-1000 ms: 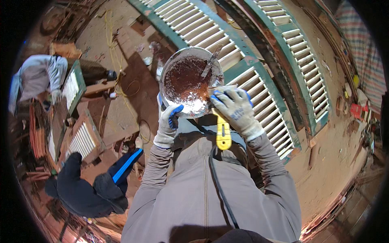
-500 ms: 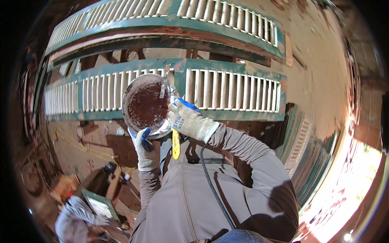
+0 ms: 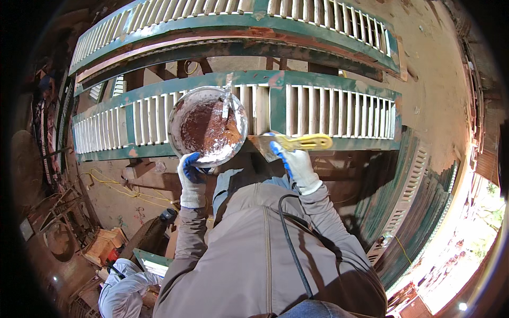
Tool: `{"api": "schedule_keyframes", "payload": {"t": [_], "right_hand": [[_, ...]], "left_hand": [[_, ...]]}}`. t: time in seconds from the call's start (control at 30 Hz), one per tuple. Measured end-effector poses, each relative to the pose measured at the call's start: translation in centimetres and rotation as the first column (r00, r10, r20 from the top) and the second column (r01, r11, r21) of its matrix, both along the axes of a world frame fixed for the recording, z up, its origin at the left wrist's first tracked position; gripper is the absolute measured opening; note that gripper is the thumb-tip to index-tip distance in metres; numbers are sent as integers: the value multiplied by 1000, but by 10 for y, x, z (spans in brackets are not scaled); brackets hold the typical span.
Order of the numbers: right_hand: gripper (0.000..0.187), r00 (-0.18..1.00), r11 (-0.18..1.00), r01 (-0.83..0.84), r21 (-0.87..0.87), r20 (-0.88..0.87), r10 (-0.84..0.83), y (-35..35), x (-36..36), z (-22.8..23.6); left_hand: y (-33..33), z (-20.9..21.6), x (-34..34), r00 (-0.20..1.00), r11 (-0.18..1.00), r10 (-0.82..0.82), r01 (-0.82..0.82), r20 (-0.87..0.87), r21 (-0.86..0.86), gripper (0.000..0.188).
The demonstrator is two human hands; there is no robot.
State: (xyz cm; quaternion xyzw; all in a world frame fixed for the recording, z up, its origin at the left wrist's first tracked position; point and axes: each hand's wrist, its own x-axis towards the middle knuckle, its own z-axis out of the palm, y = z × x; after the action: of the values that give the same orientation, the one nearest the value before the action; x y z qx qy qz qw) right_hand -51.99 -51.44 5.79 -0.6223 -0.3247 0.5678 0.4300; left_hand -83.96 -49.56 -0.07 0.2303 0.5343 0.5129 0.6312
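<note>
My left hand (image 3: 192, 175), in a white and blue glove, holds a round metal bowl (image 3: 208, 127) from below. The bowl contains reddish-brown paste, and a metal tool leans inside it at the upper right. My right hand (image 3: 297, 164), gloved the same way, grips a yellow-handled putty knife (image 3: 291, 143) just right of the bowl. Its blade points left toward the bowl's rim. Both hands hover above a green and white louvred shutter (image 3: 328, 111) lying flat in front of me.
A second louvred shutter (image 3: 238, 21) lies beyond the first, and more shutters (image 3: 419, 212) lean at the right. Another person (image 3: 124, 291) in light clothes crouches at the lower left beside a framed panel. Yellow cord (image 3: 122, 185) trails over the dirt floor at the left.
The view has swung round, and the shutter now lies straight across in front of me. My right hand has drawn the putty knife out of the bowl to its right side.
</note>
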Motion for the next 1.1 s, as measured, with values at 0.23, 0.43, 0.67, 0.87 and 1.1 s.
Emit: {"api": "schedule_keyframes", "payload": {"t": [0.23, 0.43, 0.67, 0.87, 1.1], "right_hand": [[38, 906, 904, 422, -74, 76, -416, -13, 4, -33], [37, 730, 820, 559, 125, 394, -558, -39, -18, -64], [26, 153, 974, 107, 202, 964, -217, -28, -46, -87], [42, -163, 977, 167, -130, 974, 158, -39, -91, -132], [33, 146, 972, 205, 114, 979, -145, -41, -103, -91]], "left_hand": [[32, -8, -29, 933, 988, 153, -138, 326, -67, 12], [81, -41, -105, 964, 991, 66, -33, 259, -128, 14], [124, -70, -168, 992, 993, -81, 89, 96, -76, 13], [151, -71, -185, 970, 971, -237, 238, 61, -16, 8], [158, -90, -199, 988, 966, -78, 108, 136, -236, 7]]}}
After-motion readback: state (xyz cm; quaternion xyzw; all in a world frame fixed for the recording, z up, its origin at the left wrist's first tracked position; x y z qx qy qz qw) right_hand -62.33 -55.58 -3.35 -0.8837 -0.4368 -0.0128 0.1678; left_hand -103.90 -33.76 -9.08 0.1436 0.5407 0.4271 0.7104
